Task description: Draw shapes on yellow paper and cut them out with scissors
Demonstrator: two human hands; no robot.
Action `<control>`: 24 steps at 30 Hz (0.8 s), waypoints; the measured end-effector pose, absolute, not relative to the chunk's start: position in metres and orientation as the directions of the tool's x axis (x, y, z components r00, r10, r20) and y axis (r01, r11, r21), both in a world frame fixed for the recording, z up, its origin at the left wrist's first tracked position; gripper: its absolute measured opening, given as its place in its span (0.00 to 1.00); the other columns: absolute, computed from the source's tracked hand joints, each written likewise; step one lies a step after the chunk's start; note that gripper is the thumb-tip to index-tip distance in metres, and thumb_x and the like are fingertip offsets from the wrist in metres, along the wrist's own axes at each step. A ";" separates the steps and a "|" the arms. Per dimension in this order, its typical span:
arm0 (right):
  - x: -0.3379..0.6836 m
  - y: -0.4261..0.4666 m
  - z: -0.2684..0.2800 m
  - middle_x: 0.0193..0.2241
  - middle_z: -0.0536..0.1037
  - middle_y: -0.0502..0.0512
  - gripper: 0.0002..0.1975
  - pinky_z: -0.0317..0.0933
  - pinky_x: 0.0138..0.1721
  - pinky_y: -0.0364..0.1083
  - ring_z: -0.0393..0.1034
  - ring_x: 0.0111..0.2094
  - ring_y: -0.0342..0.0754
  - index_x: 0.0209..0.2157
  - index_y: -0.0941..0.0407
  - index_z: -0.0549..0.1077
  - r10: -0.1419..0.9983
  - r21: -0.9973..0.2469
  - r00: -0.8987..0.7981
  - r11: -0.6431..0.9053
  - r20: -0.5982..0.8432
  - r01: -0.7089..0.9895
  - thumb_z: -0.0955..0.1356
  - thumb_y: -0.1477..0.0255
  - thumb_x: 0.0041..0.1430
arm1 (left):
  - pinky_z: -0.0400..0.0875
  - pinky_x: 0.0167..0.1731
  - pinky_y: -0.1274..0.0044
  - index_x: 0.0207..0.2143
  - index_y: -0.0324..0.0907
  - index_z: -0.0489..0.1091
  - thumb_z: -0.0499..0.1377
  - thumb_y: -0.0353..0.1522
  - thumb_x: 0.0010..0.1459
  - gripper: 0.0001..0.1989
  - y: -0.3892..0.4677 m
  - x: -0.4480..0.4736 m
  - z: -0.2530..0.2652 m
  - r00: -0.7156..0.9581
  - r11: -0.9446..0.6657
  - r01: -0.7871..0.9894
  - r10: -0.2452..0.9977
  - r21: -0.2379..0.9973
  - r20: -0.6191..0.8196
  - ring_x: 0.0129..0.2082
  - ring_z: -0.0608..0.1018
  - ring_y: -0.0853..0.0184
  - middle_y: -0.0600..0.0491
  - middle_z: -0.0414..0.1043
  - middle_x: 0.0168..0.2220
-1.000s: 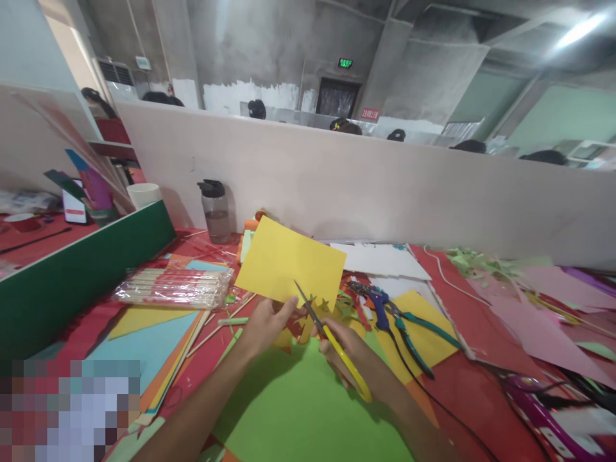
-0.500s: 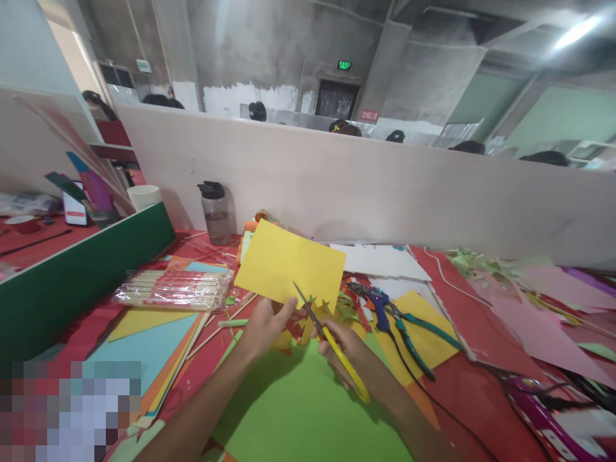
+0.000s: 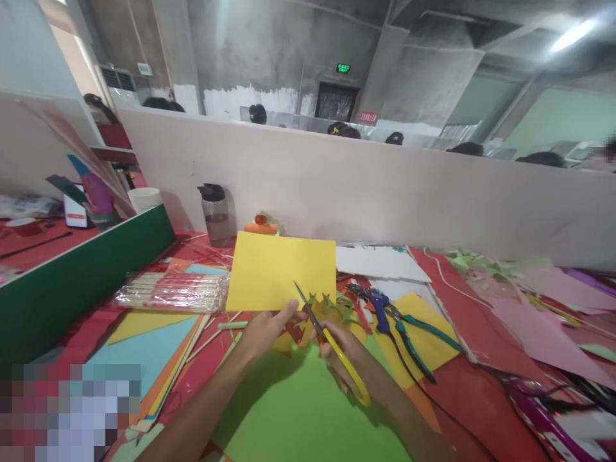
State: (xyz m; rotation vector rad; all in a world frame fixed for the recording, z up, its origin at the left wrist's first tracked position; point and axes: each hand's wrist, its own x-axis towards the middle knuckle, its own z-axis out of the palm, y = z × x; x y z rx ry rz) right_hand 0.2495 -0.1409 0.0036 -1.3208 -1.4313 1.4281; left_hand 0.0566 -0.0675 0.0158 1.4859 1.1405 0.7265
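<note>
My left hand pinches the lower edge of a rectangular sheet of yellow paper, thumb on the near face. In my right hand is a pair of scissors with yellow handles; its dark blades point up and left across the front of the paper's lower part. The blades look closed together. Behind and below the hands lie yellow-green paper cutouts with pointed tips. A large green sheet lies under both forearms.
To the right are a blue glue gun, green-handled pliers and pink paper. On the left lie wrapped sticks and coloured sheets. A water bottle stands by the white partition.
The yellow sheet has turned counterclockwise, so its edges are nearly level, and shifted slightly left and down. Both hands and the scissors stay almost in place.
</note>
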 end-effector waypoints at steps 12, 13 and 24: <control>0.236 -0.144 0.000 0.18 0.57 0.37 0.42 0.48 0.10 0.35 0.47 0.12 0.35 0.45 0.53 0.62 0.965 -0.989 -0.213 -0.143 -0.150 0.047 0.65 0.32 0.43 | 0.73 0.40 0.77 0.26 0.46 0.74 0.54 0.52 0.59 0.22 -0.080 0.074 0.004 0.284 0.110 0.099 0.950 0.989 -0.134 0.37 0.80 0.60 0.49 0.80 0.32; 0.236 -0.144 -0.001 0.19 0.57 0.37 0.42 0.48 0.10 0.35 0.47 0.12 0.34 0.45 0.53 0.62 0.969 -0.990 -0.203 -0.134 -0.138 0.035 0.65 0.32 0.43 | 0.73 0.39 0.77 0.25 0.46 0.74 0.54 0.52 0.59 0.23 -0.081 0.075 0.003 0.276 0.117 0.122 0.950 0.986 -0.147 0.36 0.80 0.60 0.49 0.80 0.31; 0.229 -0.145 -0.010 0.17 0.59 0.40 0.37 0.53 0.13 0.36 0.51 0.13 0.35 0.31 0.53 0.60 0.977 -0.995 -0.192 -0.083 -0.093 0.061 0.60 0.30 0.46 | 0.74 0.44 0.65 0.23 0.43 0.73 0.54 0.53 0.60 0.26 -0.089 0.082 0.010 0.251 0.057 0.152 0.963 0.987 -0.094 0.34 0.79 0.57 0.47 0.78 0.29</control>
